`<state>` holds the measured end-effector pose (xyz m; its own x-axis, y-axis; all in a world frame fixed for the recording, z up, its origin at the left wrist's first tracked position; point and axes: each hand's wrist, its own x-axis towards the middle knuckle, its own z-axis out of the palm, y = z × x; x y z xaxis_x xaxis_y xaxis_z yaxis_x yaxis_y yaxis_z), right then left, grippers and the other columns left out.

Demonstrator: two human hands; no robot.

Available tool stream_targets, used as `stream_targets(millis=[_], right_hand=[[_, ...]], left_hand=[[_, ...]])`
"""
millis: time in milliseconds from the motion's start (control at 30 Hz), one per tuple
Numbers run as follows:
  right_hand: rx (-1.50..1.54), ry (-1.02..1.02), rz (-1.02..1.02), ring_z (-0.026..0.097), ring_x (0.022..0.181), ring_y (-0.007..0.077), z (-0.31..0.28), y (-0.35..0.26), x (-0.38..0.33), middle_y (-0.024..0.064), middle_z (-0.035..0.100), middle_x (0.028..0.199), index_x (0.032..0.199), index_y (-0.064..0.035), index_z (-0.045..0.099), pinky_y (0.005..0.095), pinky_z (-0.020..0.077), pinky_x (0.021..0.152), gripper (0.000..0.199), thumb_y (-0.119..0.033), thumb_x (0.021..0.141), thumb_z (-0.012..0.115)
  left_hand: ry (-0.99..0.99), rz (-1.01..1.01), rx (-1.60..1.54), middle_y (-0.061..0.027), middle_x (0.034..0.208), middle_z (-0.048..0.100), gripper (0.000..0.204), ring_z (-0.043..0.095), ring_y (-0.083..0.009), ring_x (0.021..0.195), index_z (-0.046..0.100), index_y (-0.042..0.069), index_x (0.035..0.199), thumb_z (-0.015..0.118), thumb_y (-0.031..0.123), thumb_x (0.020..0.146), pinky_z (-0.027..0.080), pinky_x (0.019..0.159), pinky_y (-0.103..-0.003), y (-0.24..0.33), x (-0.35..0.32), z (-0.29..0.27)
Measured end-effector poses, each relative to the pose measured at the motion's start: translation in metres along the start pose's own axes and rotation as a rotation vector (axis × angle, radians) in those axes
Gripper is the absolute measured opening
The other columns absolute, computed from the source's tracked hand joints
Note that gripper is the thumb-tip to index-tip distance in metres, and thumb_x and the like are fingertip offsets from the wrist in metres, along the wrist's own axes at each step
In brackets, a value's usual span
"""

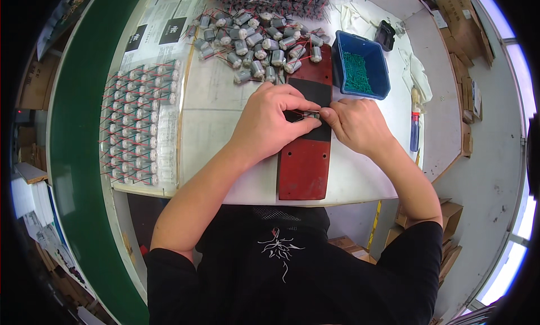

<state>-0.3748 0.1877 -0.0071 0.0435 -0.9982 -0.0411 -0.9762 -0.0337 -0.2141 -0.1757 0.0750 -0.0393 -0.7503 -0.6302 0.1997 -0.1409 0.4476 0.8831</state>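
Observation:
Over the black pad (pixel 308 91) on a red board (pixel 304 173), my two hands meet at the fingertips. The thumb and fingers of my left hand (pixel 269 121) are closed around a small motor, mostly hidden by them. My right hand (pixel 361 125) pinches at the same spot from the other side; what its fingertips hold is too small and covered to make out. A heap of loose grey motors with red wires (pixel 259 44) lies just beyond my left hand. Behind my right hand stands a blue bin (pixel 361 91) holding many short green wires (pixel 355 72).
Rows of motors with red and green wires (pixel 135 122) stand on the left of the white table (pixel 214 128). More motors are stacked at the far edge (pixel 275 0). On the right lie a screwdriver (pixel 415 131), a white cloth (pixel 415 72) and a black case (pixel 385 35).

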Motion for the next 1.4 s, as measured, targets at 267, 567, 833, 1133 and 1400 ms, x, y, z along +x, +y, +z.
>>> stream_targets(millis=[267,567,833,1133,1400], right_hand=[[-0.075,0.078,-0.079,0.065,0.060,0.0367,0.007,0.005,0.003,0.0144,0.067,0.066,0.071,-0.0052,0.066,0.0465,0.0511,0.055,0.053,-0.042,0.107,0.055],[-0.092,0.078,-0.090,0.064,0.057,0.0371,0.007,0.005,0.002,0.0147,0.067,0.065,0.071,-0.0053,0.066,0.0466,0.0503,0.052,0.052,-0.042,0.107,0.056],[-0.108,0.045,-0.099,0.065,0.059,0.0366,0.007,0.005,-0.001,0.0142,0.067,0.065,0.072,-0.0055,0.067,0.0461,0.0509,0.054,0.051,-0.042,0.107,0.056],[-0.121,0.007,-0.046,0.067,0.062,0.0365,0.003,0.001,-0.003,0.0135,0.068,0.065,0.072,-0.0058,0.068,0.0456,0.0519,0.056,0.051,-0.042,0.106,0.057],[0.267,0.030,0.028,0.065,0.059,0.0316,0.013,0.010,-0.002,0.0160,0.066,0.064,0.071,-0.0022,0.064,0.0422,0.0487,0.057,0.057,-0.043,0.110,0.052]], left_hand=[[0.001,0.000,0.000,-0.0041,0.093,0.075,0.027,0.063,-0.0208,0.093,0.085,0.009,0.101,0.089,0.019,0.076,0.051,0.083,-0.033,-0.001,0.001,0.001],[-0.004,-0.003,-0.005,-0.0045,0.094,0.075,0.026,0.064,-0.0212,0.094,0.085,0.008,0.101,0.089,0.020,0.077,0.051,0.084,-0.034,0.000,0.002,0.001],[0.006,0.002,-0.001,-0.0047,0.095,0.076,0.026,0.065,-0.0218,0.094,0.085,0.009,0.100,0.089,0.021,0.078,0.052,0.084,-0.034,0.001,0.000,0.001],[0.021,0.060,0.029,-0.0045,0.096,0.076,0.024,0.064,-0.0222,0.092,0.085,0.010,0.100,0.089,0.021,0.078,0.052,0.081,-0.034,0.000,0.002,0.003],[0.096,0.181,0.190,-0.0053,0.098,0.075,0.025,0.063,-0.0272,0.090,0.083,0.012,0.100,0.088,0.022,0.077,0.051,0.083,-0.039,0.001,-0.006,0.000]])
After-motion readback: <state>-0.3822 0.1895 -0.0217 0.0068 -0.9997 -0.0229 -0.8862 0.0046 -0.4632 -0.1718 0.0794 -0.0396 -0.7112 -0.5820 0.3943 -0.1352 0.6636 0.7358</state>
